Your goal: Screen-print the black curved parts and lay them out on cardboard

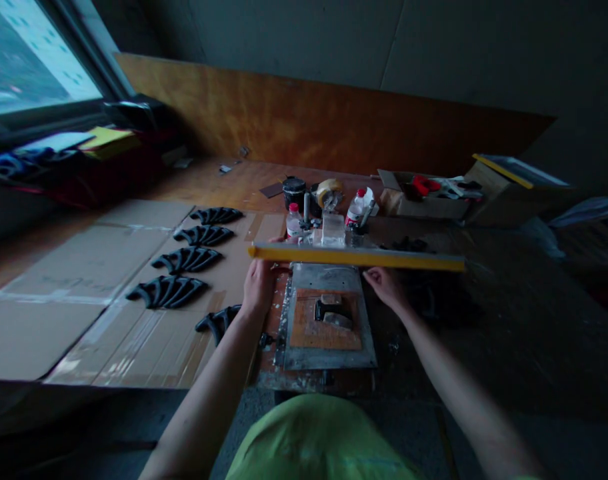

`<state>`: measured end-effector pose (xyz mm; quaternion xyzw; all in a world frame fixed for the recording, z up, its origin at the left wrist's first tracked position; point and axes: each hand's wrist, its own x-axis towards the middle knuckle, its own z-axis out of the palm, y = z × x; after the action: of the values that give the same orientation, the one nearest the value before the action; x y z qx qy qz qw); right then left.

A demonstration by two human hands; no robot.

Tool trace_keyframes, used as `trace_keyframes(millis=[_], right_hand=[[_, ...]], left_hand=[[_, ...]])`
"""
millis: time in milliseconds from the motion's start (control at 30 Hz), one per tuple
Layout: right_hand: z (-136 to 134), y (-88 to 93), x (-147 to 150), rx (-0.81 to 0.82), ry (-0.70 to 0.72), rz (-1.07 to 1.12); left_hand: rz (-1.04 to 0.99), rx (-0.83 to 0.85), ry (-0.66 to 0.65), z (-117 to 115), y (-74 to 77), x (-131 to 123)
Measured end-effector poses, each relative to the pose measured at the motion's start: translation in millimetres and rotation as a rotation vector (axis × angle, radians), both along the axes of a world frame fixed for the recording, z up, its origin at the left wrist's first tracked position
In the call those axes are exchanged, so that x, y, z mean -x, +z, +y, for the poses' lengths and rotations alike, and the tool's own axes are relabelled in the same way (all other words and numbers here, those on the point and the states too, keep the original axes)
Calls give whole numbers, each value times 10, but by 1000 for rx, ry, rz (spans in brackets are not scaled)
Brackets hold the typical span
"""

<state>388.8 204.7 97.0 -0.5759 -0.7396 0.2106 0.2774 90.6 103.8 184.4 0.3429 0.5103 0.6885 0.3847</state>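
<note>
A yellow-edged frame (pixel 359 257), seen almost edge-on, stands raised across the middle. My left hand (pixel 258 283) is closed at its left part, with the fingertips partly hidden by the frame. My right hand (pixel 384 285) is just under the frame, fingers curled into a pinch; whatever they hold, if anything, I cannot make out. Between my forearms lies a grey metal plate (pixel 325 360) bearing a wooden board (pixel 304 320). A black part with a grey curved piece (pixel 337 317) sits on that board.
Several black ribbed parts (pixel 169 293) lie in a column on flattened cardboard (pixel 94 273) at the left. Behind the frame stand red-capped bottles (pixel 355 208), a black tub (pixel 294 192) and a tape roll (pixel 329 192). An open box (pixel 429 203) and dark parts are at the right.
</note>
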Motion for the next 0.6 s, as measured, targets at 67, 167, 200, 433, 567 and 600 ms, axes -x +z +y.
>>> trace_keyframes(millis=[67,167,200,433,567,600], right_hand=[[-291,-269,139,-1,131,-138],[-625,-490,392,-30,262,-403],[-693,-508,458,-16,254,-455],[-1252,-437,890,-6,180,-319],[-1265,-450,847,-173,514,-171],[-1131,-463,713,-182,491,-157]], left_hand=[[12,-43,-3,160,114,-23],[13,-41,85,140,48,-129],[4,1,85,49,-49,-199],[-268,699,-496,-920,-998,-898],[-338,605,-167,-974,-1197,-659],[-256,612,-65,-967,-1241,-466]])
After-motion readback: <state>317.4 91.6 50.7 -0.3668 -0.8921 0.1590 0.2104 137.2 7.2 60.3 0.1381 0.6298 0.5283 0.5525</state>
